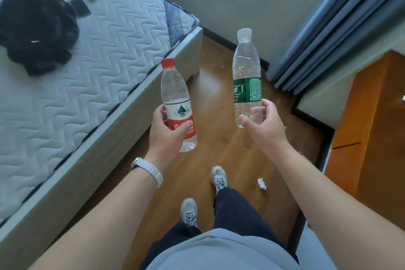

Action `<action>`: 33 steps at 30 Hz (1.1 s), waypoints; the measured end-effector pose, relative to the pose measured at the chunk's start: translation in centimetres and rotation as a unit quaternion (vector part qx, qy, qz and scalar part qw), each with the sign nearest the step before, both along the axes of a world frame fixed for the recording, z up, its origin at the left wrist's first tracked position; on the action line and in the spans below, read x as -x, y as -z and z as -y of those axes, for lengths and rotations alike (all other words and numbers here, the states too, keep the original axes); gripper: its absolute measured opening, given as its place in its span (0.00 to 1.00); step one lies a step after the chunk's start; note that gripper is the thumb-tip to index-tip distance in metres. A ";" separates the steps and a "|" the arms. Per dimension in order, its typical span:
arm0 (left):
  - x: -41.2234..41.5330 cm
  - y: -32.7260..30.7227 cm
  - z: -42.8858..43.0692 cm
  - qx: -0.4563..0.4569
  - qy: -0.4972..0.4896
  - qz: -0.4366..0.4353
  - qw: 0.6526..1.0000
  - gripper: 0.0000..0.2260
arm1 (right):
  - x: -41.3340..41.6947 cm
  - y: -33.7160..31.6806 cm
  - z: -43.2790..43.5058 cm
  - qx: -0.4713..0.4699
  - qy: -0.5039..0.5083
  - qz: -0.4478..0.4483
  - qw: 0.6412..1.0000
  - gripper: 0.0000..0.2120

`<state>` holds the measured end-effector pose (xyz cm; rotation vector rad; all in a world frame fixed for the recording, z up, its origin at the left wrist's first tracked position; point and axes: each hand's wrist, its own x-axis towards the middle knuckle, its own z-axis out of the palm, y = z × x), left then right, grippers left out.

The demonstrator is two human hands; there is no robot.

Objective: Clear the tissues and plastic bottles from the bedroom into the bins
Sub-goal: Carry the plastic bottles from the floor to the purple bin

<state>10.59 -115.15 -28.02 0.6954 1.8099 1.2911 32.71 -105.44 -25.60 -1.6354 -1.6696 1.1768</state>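
Your left hand [167, 131] grips the red-capped bottle [176, 98] around its label, hiding part of the print. Your right hand [263, 125] pinches the green-labelled bottle [246, 72] near its base; the fingers behind it show only through the plastic. Both bottles are held upright over the wooden floor [219, 85]. A crumpled tissue [262, 183] lies near your right shoe [219, 178]. The bed [98, 55] is cut off at left.

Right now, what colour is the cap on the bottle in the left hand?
Red. The head view shows the cap atop the bottle gripped by the left hand.
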 end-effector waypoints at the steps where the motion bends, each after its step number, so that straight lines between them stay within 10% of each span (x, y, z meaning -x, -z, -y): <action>1: 0.6 -0.4 0.0 0.004 -0.013 -0.005 1.000 0.28 | 0.9 -0.2 -0.8 0.000 -0.015 -0.006 1.000 0.31; 17: 7.9 -7.4 3.6 0.041 -0.331 -0.124 0.935 0.26 | 19.7 -1.9 -8.8 0.038 -0.366 -0.064 0.927 0.31; 33: 5.0 -7.8 27.6 0.040 -0.629 -0.096 0.771 0.24 | 32.7 -3.4 13.8 0.050 -0.668 -0.036 0.742 0.29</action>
